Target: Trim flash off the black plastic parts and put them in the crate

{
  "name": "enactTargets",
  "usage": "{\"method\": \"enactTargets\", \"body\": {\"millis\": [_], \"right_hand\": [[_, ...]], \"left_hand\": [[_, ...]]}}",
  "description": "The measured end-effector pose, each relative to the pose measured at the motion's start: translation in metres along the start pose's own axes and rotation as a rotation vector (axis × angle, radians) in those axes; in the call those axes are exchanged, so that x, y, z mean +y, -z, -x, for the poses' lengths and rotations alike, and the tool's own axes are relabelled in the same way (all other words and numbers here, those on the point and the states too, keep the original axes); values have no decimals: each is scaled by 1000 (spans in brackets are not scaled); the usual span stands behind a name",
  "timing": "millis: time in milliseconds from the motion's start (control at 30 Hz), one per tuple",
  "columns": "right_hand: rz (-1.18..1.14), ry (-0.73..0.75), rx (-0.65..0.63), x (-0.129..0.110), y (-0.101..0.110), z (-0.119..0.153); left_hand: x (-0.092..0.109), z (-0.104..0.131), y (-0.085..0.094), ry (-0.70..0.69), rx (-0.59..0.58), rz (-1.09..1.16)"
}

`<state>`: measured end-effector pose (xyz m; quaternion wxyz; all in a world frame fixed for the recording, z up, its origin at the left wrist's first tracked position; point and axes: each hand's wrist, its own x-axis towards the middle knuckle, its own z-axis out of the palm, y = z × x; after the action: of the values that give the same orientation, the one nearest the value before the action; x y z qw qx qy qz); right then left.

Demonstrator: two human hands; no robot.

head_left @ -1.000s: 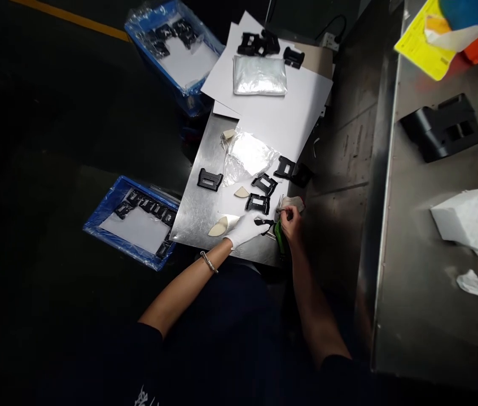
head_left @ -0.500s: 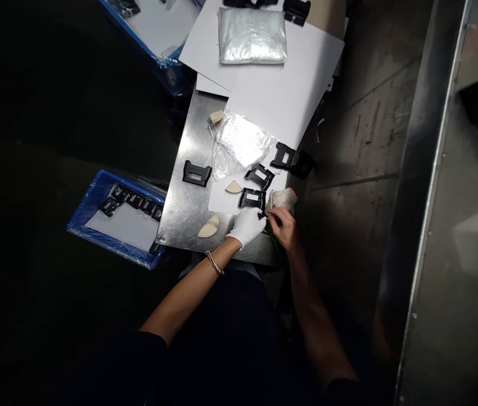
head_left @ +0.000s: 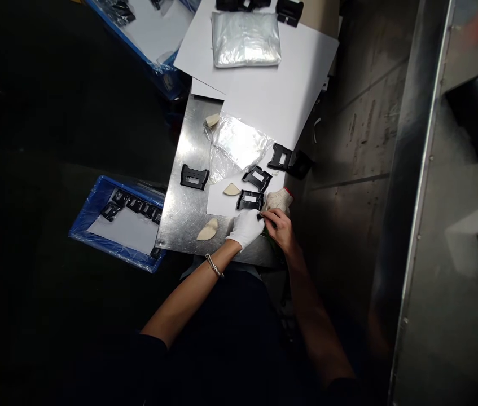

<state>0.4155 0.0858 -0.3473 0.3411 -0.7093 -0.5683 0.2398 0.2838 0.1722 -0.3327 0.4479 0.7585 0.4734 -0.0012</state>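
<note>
So the small steel work table (head_left: 179, 211) sits in the middle. Big white paper sheets (head_left: 272, 90) cover its far end, with a clear plastic bag packet (head_left: 245, 39) on top. Black plastic frame parts (head_left: 257, 178) lie toward the near right corner. A blue bin of parts (head_left: 95, 208) sits left of the table, another blue bin (head_left: 154, 34) far left.

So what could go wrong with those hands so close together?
The bare right hand works a thin tool right against the white-gloved left hand, so a slip might poke a finger. The small black plastic frame beside them could get knocked. The cream wedge-shaped piece lies near the steel table's edge and might fall.
</note>
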Motion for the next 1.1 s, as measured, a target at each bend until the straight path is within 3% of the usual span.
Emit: {"method": "enactTargets", "body": {"millis": [233, 667, 1100], "right_hand": [[14, 30, -27, 0, 6, -4], [-18, 44, 66, -1, -1, 0], [22, 59, 22, -1, 1, -1]], "left_hand": [[-2, -2, 4, 19, -28, 20], [7, -10, 12, 65, -163, -41], [3, -9, 15, 41, -170, -8]]}}
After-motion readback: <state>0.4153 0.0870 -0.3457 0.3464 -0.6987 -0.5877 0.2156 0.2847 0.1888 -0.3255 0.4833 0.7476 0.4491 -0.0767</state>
